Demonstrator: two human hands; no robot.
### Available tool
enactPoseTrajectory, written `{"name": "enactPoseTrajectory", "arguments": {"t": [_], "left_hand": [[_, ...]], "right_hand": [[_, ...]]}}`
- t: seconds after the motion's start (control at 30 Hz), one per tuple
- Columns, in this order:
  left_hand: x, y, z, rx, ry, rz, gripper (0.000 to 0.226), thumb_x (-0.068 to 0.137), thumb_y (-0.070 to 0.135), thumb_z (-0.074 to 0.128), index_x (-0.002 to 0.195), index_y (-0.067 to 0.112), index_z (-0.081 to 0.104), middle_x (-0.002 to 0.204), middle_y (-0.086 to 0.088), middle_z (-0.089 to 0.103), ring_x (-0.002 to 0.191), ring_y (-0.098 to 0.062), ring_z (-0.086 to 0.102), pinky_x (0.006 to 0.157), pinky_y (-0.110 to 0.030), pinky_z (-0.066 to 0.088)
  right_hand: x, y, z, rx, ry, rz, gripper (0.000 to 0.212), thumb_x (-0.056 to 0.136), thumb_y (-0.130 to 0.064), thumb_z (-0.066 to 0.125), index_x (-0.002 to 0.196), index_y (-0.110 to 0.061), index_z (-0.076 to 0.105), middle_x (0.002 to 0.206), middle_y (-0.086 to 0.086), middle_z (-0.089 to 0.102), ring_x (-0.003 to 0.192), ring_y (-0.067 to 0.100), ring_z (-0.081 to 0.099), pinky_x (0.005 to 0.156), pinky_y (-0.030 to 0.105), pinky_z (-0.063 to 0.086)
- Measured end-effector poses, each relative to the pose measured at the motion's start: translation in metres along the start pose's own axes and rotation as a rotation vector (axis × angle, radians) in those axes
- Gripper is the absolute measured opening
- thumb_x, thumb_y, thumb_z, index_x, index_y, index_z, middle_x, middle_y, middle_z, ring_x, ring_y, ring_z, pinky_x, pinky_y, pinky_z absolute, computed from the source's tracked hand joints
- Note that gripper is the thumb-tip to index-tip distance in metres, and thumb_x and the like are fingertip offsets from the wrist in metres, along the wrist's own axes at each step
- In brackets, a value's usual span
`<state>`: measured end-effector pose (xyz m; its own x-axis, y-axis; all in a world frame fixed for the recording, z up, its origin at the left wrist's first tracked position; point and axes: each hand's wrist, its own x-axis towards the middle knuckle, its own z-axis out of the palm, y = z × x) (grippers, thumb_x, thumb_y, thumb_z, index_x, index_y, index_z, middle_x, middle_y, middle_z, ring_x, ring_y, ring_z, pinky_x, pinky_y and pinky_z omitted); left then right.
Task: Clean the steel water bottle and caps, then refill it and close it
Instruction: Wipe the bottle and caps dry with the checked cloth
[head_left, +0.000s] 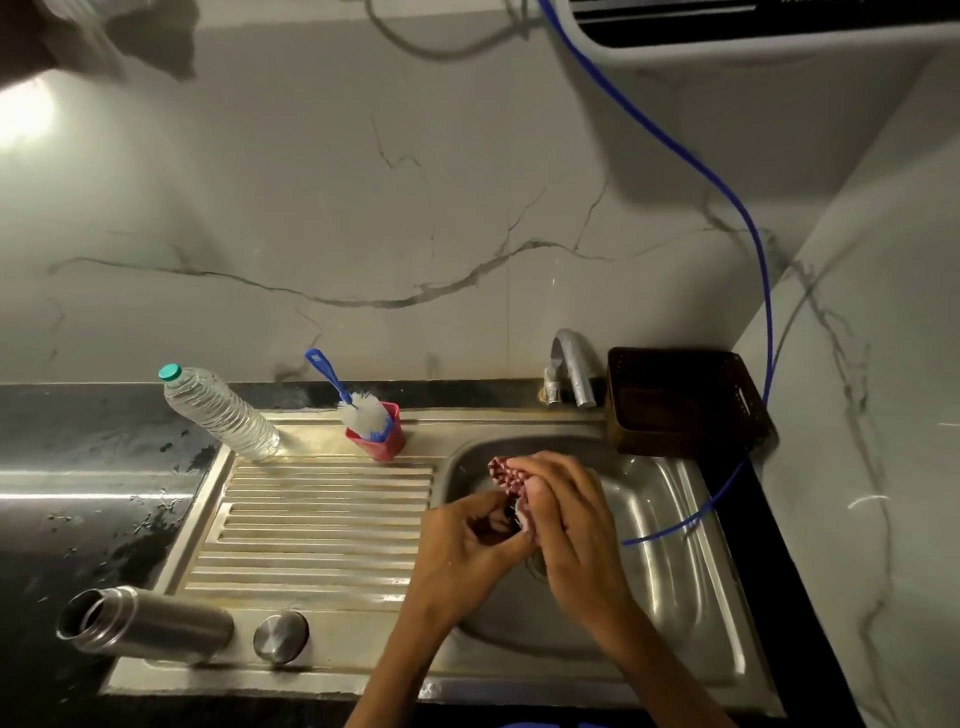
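Over the sink basin (670, 525), the left hand (467, 545) pinches a small dark cap (511, 517) while the right hand (569, 512) grips a red-checked cloth (506, 473) against it. The open steel bottle (150, 618) lies beside a round steel cap (280, 635) at the drainboard's near edge. Behind stand a plastic water bottle (218, 410), a bottle brush (358, 402) in a red holder (387, 441), the tap (574, 371) and a dark basket (685, 402).

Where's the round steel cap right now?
In the head view, the steel cap sits at the sink's near-left edge, just right of the open steel bottle, below the ribbed drainboard.

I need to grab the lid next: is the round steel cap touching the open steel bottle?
Apart: the head view shows bare sink ledge between the round steel cap and the open steel bottle.
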<state>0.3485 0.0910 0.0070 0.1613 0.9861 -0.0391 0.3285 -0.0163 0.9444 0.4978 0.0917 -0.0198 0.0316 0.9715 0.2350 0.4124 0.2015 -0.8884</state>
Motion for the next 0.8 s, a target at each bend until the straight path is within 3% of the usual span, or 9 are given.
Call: {"name": "enactPoseTrajectory", "arguments": {"t": [0.1, 0.17, 0.23, 0.3, 0.4, 0.47, 0.57, 0.67, 0.8], "left_hand": [[0.002, -0.002, 0.000, -0.128, -0.026, -0.026, 0.015, 0.090, 0.020, 0.085, 0.104, 0.017, 0.083, 0.088, -0.003, 0.081, 0.080, -0.020, 0.078, 0.074, -0.035, 0.064], [-0.002, -0.003, 0.002, -0.271, -0.036, -0.082, 0.019, 0.090, 0.015, 0.083, 0.108, 0.013, 0.082, 0.096, -0.008, 0.082, 0.091, -0.025, 0.079, 0.081, -0.033, 0.064], [-0.005, -0.007, 0.004, -0.437, -0.017, -0.121, 0.021, 0.093, 0.018, 0.078, 0.113, 0.013, 0.081, 0.104, -0.014, 0.081, 0.100, -0.030, 0.078, 0.087, -0.036, 0.063], [-0.003, -0.011, 0.005, -0.612, 0.077, -0.184, 0.034, 0.093, 0.024, 0.077, 0.126, 0.014, 0.074, 0.115, -0.018, 0.078, 0.108, -0.035, 0.075, 0.089, -0.041, 0.063], [0.006, -0.016, 0.003, -0.746, 0.246, -0.268, 0.067, 0.075, 0.033, 0.091, 0.134, 0.021, 0.061, 0.123, -0.012, 0.076, 0.112, -0.031, 0.074, 0.086, -0.041, 0.060], [0.007, -0.019, 0.004, -0.651, 0.261, -0.256, 0.069, 0.067, 0.038, 0.090, 0.128, 0.027, 0.061, 0.122, 0.000, 0.076, 0.113, -0.023, 0.073, 0.087, -0.037, 0.058], [0.001, -0.023, 0.014, -0.368, 0.214, -0.166, 0.061, 0.069, 0.049, 0.093, 0.123, 0.040, 0.065, 0.123, 0.015, 0.069, 0.116, -0.012, 0.068, 0.092, -0.034, 0.060], [0.007, -0.027, 0.027, 0.032, 0.162, 0.001, 0.064, 0.066, 0.060, 0.090, 0.124, 0.046, 0.065, 0.126, 0.020, 0.062, 0.118, -0.006, 0.061, 0.097, -0.032, 0.056], [0.010, -0.023, 0.040, 0.366, 0.081, 0.140, 0.065, 0.073, 0.048, 0.090, 0.129, 0.044, 0.057, 0.119, 0.026, 0.053, 0.108, 0.006, 0.052, 0.092, -0.006, 0.042]], "right_hand": [[0.008, 0.003, -0.003, -0.048, 0.005, 0.078, 0.054, 0.103, -0.063, 0.028, 0.128, -0.030, 0.063, 0.120, -0.008, 0.063, 0.111, 0.005, 0.063, 0.089, 0.026, 0.057], [0.012, 0.002, -0.009, 0.137, 0.051, 0.226, 0.054, 0.103, -0.061, 0.036, 0.121, -0.021, 0.067, 0.111, -0.001, 0.071, 0.102, 0.009, 0.070, 0.079, 0.024, 0.060], [0.012, -0.003, -0.014, 0.383, 0.081, 0.426, 0.054, 0.102, -0.058, 0.042, 0.115, -0.014, 0.070, 0.102, 0.008, 0.075, 0.098, 0.019, 0.074, 0.072, 0.024, 0.060], [0.006, -0.007, -0.013, 0.633, 0.039, 0.704, 0.053, 0.102, -0.056, 0.042, 0.114, -0.014, 0.071, 0.101, 0.012, 0.077, 0.101, 0.031, 0.071, 0.077, 0.037, 0.059], [0.004, -0.006, -0.016, 0.911, 0.109, 1.050, 0.054, 0.104, -0.052, 0.043, 0.114, -0.007, 0.072, 0.098, 0.017, 0.077, 0.090, 0.032, 0.070, 0.071, 0.041, 0.059], [0.008, 0.001, -0.023, 1.058, 0.191, 1.088, 0.059, 0.102, -0.051, 0.044, 0.121, -0.001, 0.069, 0.101, 0.022, 0.076, 0.091, 0.036, 0.072, 0.072, 0.044, 0.061], [0.011, 0.003, -0.033, 1.118, 0.240, 1.007, 0.059, 0.103, -0.053, 0.041, 0.127, -0.005, 0.066, 0.113, 0.025, 0.073, 0.108, 0.041, 0.067, 0.096, 0.051, 0.053], [0.005, -0.001, -0.023, 1.095, 0.149, 0.978, 0.062, 0.104, -0.054, 0.038, 0.125, -0.004, 0.067, 0.107, 0.023, 0.075, 0.093, 0.034, 0.072, 0.081, 0.043, 0.056], [0.002, 0.002, -0.008, 0.836, 0.155, 0.965, 0.058, 0.104, -0.054, 0.037, 0.118, -0.009, 0.071, 0.108, 0.019, 0.076, 0.100, 0.033, 0.073, 0.082, 0.043, 0.057]]}}
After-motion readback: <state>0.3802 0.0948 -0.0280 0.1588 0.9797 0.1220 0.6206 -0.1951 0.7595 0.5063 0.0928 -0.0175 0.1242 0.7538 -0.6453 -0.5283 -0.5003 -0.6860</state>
